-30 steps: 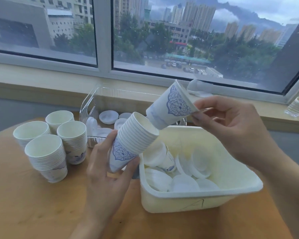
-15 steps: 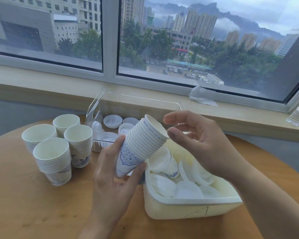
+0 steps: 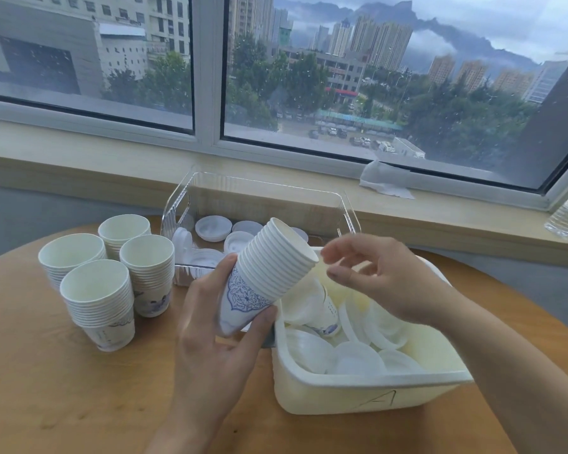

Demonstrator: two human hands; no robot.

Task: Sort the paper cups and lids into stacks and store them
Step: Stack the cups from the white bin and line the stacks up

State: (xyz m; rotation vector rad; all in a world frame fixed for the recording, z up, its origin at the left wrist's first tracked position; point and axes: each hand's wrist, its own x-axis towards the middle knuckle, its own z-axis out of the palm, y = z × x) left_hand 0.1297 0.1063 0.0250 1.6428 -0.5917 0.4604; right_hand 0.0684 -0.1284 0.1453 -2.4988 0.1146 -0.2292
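Paper cups, nested in a stack [image 3: 269,273], clamped in left hand [image 3: 217,335] above the surface, tilted over white bin [image 3: 368,394]. Right hand [image 3: 384,276] empty, fingers loose, beside the rim. Mid cup-stacking; next, probably fetch cup [image 3: 312,309] from bin among lids [image 3: 358,355].

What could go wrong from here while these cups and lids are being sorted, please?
The tilted stack of cups is gripped only near its base by the left hand, so the upper cups might slide out. The four stacks on the table stand close together; setting another beside them could knock one over. The right hand is empty.
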